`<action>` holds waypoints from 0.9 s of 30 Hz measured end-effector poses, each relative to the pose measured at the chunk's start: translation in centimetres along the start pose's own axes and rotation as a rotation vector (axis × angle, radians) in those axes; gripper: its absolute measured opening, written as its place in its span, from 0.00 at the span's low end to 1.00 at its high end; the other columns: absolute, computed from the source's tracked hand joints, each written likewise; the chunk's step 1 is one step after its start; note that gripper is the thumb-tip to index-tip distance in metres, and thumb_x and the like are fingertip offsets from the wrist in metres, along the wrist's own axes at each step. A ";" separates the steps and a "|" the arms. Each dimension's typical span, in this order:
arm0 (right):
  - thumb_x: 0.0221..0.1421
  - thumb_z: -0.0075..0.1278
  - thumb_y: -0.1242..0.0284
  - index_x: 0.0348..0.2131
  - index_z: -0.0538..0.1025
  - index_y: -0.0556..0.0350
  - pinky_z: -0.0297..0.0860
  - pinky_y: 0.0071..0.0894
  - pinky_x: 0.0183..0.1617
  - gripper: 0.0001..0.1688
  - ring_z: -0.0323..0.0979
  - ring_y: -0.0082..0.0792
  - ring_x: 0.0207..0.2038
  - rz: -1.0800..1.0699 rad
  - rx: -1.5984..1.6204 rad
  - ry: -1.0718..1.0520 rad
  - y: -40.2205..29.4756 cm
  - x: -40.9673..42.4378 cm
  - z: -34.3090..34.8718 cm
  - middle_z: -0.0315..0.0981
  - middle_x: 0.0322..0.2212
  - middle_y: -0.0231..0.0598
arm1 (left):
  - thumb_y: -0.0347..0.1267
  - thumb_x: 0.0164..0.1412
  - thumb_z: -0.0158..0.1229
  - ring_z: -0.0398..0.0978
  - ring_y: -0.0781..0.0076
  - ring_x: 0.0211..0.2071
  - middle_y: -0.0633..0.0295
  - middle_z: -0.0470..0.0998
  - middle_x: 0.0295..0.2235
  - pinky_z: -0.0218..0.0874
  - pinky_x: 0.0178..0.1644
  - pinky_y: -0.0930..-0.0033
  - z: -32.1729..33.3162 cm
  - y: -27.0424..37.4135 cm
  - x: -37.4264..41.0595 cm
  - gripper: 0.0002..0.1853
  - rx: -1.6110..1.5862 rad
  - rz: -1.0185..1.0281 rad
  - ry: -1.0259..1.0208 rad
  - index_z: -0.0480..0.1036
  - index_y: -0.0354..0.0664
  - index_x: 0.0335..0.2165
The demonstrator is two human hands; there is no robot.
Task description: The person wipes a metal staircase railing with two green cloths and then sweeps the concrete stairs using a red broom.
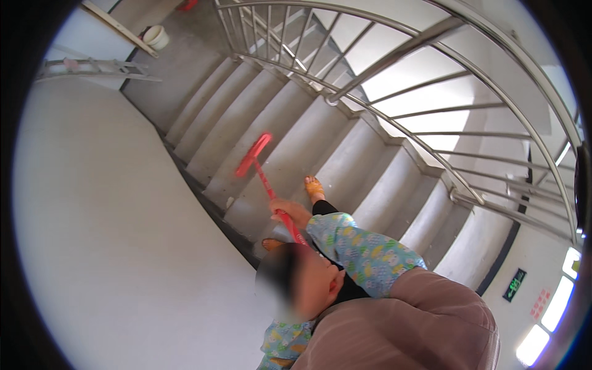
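Note:
A long-handled red floor brush or broom (254, 155) slants down the concrete stairs (296, 134), its narrow, slightly blurred head over a step. My right hand (291, 213) is closed around the middle of its red handle, below a blue patterned sleeve cover. Nearer my body, my left hand (319, 284) is curled at the handle's upper end; a dark blurred patch covers part of it and hides the grip in part. My feet, in orange sandals (314, 187), rest on the steps by the handle.
A curved metal railing (397, 119) runs along the right of the stairs, a white wall (134, 222) along the left. On the landing below stand a white bucket (157, 39), a long board (118, 27) and a ladder (99, 68) by the wall.

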State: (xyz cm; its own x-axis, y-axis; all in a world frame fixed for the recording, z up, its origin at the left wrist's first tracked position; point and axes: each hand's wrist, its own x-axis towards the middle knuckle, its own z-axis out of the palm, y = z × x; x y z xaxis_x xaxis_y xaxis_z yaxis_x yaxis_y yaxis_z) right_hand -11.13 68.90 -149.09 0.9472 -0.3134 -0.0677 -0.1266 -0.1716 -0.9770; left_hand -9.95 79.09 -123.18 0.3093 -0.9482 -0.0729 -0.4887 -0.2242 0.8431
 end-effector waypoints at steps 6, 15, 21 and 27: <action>0.44 0.54 0.77 0.31 0.70 0.49 0.67 0.41 0.36 0.11 0.71 0.48 0.35 -0.092 -0.178 0.021 0.2 8.0 -8.7 0.71 0.31 0.38 | 0.21 0.46 0.60 0.72 0.58 0.32 0.59 0.71 0.23 0.60 0.51 0.50 -0.4 -0.1 7.7 0.09 -0.259 -0.118 0.517 0.66 0.39 0.19; 0.42 0.56 0.76 0.34 0.71 0.49 0.70 0.44 0.42 0.15 0.71 0.48 0.40 -0.114 -0.574 -0.017 14.8 21.3 -17.3 0.68 0.38 0.40 | 0.35 0.68 0.45 0.70 0.63 0.50 0.55 0.74 0.40 0.57 0.57 0.64 3.0 -16.9 18.2 0.13 -0.742 -0.338 0.869 0.70 0.36 0.32; 0.42 0.56 0.73 0.31 0.73 0.52 0.69 0.48 0.45 0.11 0.68 0.52 0.43 -0.005 -0.625 -0.306 20.8 22.3 -11.1 0.67 0.36 0.46 | 0.32 0.68 0.46 0.69 0.64 0.50 0.54 0.74 0.44 0.56 0.58 0.65 5.8 -25.5 15.3 0.11 -0.912 -0.472 0.935 0.70 0.36 0.33; 0.40 0.58 0.76 0.28 0.72 0.52 0.65 0.45 0.49 0.11 0.64 0.54 0.50 0.009 -0.251 -0.561 16.6 18.3 5.0 0.68 0.36 0.50 | 0.31 0.68 0.44 0.71 0.63 0.50 0.56 0.76 0.38 0.59 0.55 0.63 -0.1 -25.1 1.7 0.13 -0.607 -0.579 0.970 0.69 0.35 0.29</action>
State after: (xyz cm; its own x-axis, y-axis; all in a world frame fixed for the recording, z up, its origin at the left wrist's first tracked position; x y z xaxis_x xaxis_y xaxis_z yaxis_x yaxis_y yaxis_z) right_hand 5.55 64.96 -167.59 0.9477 0.2116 -0.2389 -0.1367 -0.4074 -0.9030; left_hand 2.90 83.17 -144.48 0.9413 -0.1383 -0.3080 0.2846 -0.1660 0.9442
